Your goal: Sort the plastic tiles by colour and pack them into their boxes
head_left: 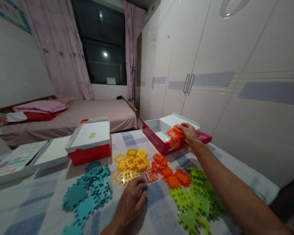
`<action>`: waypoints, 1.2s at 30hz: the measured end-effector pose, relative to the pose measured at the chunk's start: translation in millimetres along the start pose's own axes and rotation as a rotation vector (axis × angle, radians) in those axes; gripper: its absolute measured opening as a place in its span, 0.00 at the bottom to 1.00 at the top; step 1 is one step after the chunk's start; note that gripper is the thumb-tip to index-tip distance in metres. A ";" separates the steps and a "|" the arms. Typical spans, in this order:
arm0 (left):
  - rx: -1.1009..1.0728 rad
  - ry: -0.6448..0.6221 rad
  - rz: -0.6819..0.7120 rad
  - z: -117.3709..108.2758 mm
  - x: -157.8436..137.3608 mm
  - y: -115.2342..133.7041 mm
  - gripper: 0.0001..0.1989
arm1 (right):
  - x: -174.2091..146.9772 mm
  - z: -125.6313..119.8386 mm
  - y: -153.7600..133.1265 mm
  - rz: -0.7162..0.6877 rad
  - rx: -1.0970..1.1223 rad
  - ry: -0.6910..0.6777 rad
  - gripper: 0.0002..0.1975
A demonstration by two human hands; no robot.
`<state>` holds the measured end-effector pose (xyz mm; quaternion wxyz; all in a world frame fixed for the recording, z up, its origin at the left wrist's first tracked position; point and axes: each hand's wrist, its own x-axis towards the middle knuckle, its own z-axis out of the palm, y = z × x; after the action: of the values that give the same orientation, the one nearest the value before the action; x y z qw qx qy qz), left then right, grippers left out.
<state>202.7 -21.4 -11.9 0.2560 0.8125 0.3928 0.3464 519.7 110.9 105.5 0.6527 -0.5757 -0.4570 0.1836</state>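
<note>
My right hand [189,133] is closed on several orange interlocking plastic pieces [175,136], held at the near right side of an open red box [153,135] with a white inside. My left hand [134,195] lies on the tablecloth, fingers loosely bent, a gap between thumb and forefinger, nothing visible in it. Just beyond its fingertips is a pile of yellow pieces [132,163]. More orange pieces [163,168] lie in a heap between that pile and the green pieces [194,200]. To the left of my left hand spread the teal pieces [88,192].
A second red and white box [90,153] stands at the back left, beside white open trays [51,151] on the checked tablecloth [156,202]. Beyond the table are a bed [103,111] and a window. White wardrobes [176,65] line the right.
</note>
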 end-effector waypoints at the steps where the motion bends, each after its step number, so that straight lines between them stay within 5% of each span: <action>1: 0.003 -0.002 -0.004 0.1 -0.2 -0.2 0.12 | 9.6 7.9 -1.4 0.002 -0.039 0.027 0.21; 5: 0.004 0.011 0.001 -0.9 -0.3 1.0 0.12 | 23.9 25.5 -6.4 0.004 -0.248 0.135 0.23; 9: 0.007 0.016 0.007 -1.6 -0.4 2.7 0.12 | -13.6 7.5 -4.9 -0.054 -0.416 0.074 0.22; 11: 0.006 0.014 -0.004 -1.9 -0.5 3.0 0.12 | -46.0 -11.6 0.7 -0.081 -0.491 -0.117 0.18; 15: 0.009 -0.006 -0.001 -3.5 -0.1 3.2 0.12 | -109.1 -45.5 13.4 -0.091 -0.913 -0.722 0.21; 17: 0.012 -0.011 0.009 -4.1 0.2 3.4 0.12 | -129.2 -51.7 15.5 -0.075 -1.104 -0.846 0.22; 22: 0.010 -0.009 0.024 -2.7 -0.2 2.2 0.12 | -136.4 -44.8 13.4 -0.083 -1.128 -0.866 0.21; 28: 0.007 -0.008 0.023 -1.9 -1.0 0.4 0.11 | -129.0 -30.9 10.9 -0.190 -0.876 -0.705 0.25; 33: 0.005 -0.008 0.031 -2.6 -0.3 2.2 0.11 | -149.6 -8.0 10.8 -0.173 -0.859 -0.849 0.36; 36: 0.007 -0.007 0.035 -2.8 0.1 2.9 0.11 | -160.1 2.5 12.5 -0.203 -0.980 -0.851 0.34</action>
<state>202.0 -22.6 -8.1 0.2484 0.8213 0.3788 0.3468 438.8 -6.9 32.1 0.0911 -0.6374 -0.7581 0.1035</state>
